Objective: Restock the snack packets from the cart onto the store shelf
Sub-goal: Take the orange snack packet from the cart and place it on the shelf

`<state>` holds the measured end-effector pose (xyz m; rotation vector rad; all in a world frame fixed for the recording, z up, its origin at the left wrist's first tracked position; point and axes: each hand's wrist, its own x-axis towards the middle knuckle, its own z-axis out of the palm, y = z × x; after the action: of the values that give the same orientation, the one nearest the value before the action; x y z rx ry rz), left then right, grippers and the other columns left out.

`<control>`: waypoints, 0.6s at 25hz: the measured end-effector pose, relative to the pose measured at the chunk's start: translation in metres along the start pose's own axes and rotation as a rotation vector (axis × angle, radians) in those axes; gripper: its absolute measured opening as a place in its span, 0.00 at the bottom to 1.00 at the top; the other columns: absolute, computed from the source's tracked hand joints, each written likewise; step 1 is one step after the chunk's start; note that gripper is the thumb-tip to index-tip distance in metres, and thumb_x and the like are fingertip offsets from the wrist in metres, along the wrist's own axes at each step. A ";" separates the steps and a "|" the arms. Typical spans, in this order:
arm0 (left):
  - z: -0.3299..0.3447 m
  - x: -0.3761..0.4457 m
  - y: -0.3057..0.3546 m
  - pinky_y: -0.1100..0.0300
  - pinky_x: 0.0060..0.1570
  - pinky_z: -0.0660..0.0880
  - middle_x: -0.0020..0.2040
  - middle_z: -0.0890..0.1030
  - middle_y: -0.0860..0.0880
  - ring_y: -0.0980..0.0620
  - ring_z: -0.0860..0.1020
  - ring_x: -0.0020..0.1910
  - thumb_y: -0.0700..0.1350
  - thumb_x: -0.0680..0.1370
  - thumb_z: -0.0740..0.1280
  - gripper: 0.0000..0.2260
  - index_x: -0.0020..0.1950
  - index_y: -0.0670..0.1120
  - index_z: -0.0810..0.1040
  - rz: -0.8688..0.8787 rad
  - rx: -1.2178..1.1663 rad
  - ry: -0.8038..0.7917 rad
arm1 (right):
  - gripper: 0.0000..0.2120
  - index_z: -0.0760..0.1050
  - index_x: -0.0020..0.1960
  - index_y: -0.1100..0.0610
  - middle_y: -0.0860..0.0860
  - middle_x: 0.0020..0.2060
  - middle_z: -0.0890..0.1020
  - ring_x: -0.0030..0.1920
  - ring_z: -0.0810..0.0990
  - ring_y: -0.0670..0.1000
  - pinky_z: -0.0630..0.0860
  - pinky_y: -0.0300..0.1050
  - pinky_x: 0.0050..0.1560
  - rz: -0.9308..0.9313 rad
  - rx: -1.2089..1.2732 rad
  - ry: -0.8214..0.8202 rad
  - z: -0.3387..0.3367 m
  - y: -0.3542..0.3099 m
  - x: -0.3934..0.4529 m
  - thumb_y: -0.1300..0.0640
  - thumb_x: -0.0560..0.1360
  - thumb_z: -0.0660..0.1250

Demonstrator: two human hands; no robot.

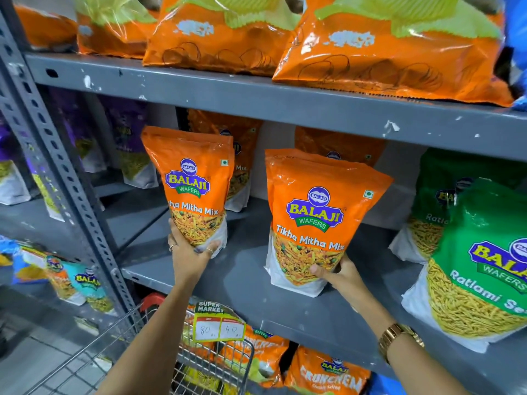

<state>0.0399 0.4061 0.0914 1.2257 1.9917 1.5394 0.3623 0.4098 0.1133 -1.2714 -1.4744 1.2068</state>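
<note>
Two orange Tikha Mitha Mix packets stand upright on the grey middle shelf [248,277]. My left hand [189,252] grips the bottom of the left packet [194,183], which sits in front of another orange packet. My right hand [342,273] holds the lower right corner of the right packet [316,220], near the shelf's front edge. The wire cart [199,363] is below my left forearm, with a few packets inside, partly hidden.
Green Ratlami Sev packets [482,269] crowd the shelf's right side. Large orange chip bags [393,52] overhang the top shelf. Purple packets [128,143] stand at the back left. A slotted grey upright [65,172] borders the bay. Orange Crunchem packets [328,372] fill the lower shelf.
</note>
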 end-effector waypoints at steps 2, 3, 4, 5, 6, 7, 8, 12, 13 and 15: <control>-0.001 -0.001 0.001 0.41 0.68 0.60 0.74 0.54 0.38 0.37 0.57 0.71 0.57 0.62 0.73 0.53 0.73 0.50 0.40 0.002 -0.021 -0.024 | 0.31 0.69 0.58 0.47 0.50 0.54 0.79 0.55 0.77 0.51 0.76 0.49 0.54 0.011 0.018 -0.008 0.000 0.000 0.000 0.47 0.58 0.76; -0.002 -0.001 0.001 0.42 0.69 0.57 0.75 0.50 0.39 0.39 0.54 0.73 0.56 0.62 0.73 0.53 0.73 0.49 0.39 -0.001 -0.028 -0.039 | 0.31 0.68 0.58 0.47 0.51 0.55 0.79 0.56 0.77 0.52 0.75 0.51 0.55 0.016 0.030 -0.009 0.001 -0.001 -0.001 0.47 0.58 0.76; -0.003 -0.003 0.002 0.44 0.71 0.53 0.76 0.46 0.40 0.40 0.49 0.74 0.56 0.62 0.74 0.55 0.73 0.47 0.38 -0.015 -0.034 -0.051 | 0.31 0.68 0.58 0.47 0.51 0.55 0.79 0.56 0.77 0.52 0.75 0.51 0.56 0.018 0.038 -0.007 0.002 -0.002 -0.003 0.47 0.58 0.76; -0.004 -0.005 0.003 0.46 0.71 0.51 0.76 0.42 0.41 0.42 0.45 0.75 0.54 0.62 0.75 0.56 0.73 0.46 0.36 -0.044 -0.047 -0.057 | 0.32 0.67 0.59 0.47 0.52 0.56 0.78 0.57 0.76 0.52 0.75 0.50 0.56 0.019 0.034 0.000 0.003 -0.002 -0.005 0.48 0.58 0.76; -0.005 -0.008 0.005 0.47 0.72 0.49 0.76 0.38 0.41 0.44 0.42 0.75 0.52 0.63 0.77 0.56 0.73 0.45 0.36 -0.081 -0.070 -0.057 | 0.35 0.66 0.61 0.48 0.52 0.57 0.77 0.58 0.75 0.52 0.74 0.50 0.56 0.019 0.010 0.012 0.003 -0.003 -0.008 0.48 0.58 0.76; -0.006 -0.014 0.007 0.46 0.72 0.49 0.76 0.37 0.42 0.44 0.41 0.75 0.49 0.64 0.77 0.55 0.73 0.45 0.37 -0.116 -0.099 -0.051 | 0.38 0.64 0.63 0.49 0.51 0.58 0.76 0.59 0.74 0.52 0.73 0.51 0.57 0.019 -0.029 0.028 0.003 -0.003 -0.011 0.49 0.58 0.78; -0.006 -0.021 0.010 0.46 0.72 0.50 0.76 0.37 0.42 0.44 0.41 0.75 0.47 0.65 0.77 0.53 0.73 0.45 0.39 -0.134 -0.122 -0.034 | 0.41 0.61 0.66 0.50 0.51 0.60 0.73 0.60 0.72 0.52 0.72 0.52 0.58 0.016 -0.065 0.039 0.002 -0.003 -0.015 0.51 0.59 0.79; -0.005 -0.063 0.025 0.44 0.68 0.62 0.76 0.52 0.43 0.44 0.57 0.73 0.49 0.70 0.72 0.37 0.71 0.44 0.55 0.151 -0.022 0.038 | 0.46 0.51 0.72 0.52 0.49 0.65 0.66 0.64 0.66 0.50 0.67 0.52 0.62 -0.037 -0.127 0.057 -0.005 0.001 -0.041 0.69 0.65 0.75; -0.003 -0.073 0.031 0.44 0.65 0.66 0.74 0.58 0.43 0.43 0.61 0.70 0.49 0.71 0.71 0.32 0.69 0.43 0.59 0.253 0.030 0.031 | 0.42 0.53 0.73 0.55 0.52 0.66 0.66 0.65 0.66 0.53 0.67 0.54 0.63 -0.066 -0.190 0.128 -0.009 0.003 -0.048 0.71 0.68 0.72; 0.004 -0.088 0.045 0.45 0.60 0.71 0.70 0.66 0.41 0.43 0.67 0.66 0.48 0.73 0.69 0.24 0.64 0.43 0.66 0.386 0.082 -0.002 | 0.30 0.61 0.69 0.60 0.58 0.66 0.70 0.64 0.70 0.58 0.68 0.55 0.63 -0.184 -0.345 0.333 -0.021 0.006 -0.065 0.75 0.72 0.64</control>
<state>0.1121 0.3407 0.1106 1.7242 1.9130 1.6327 0.3937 0.3487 0.1121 -1.4442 -1.5475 0.6006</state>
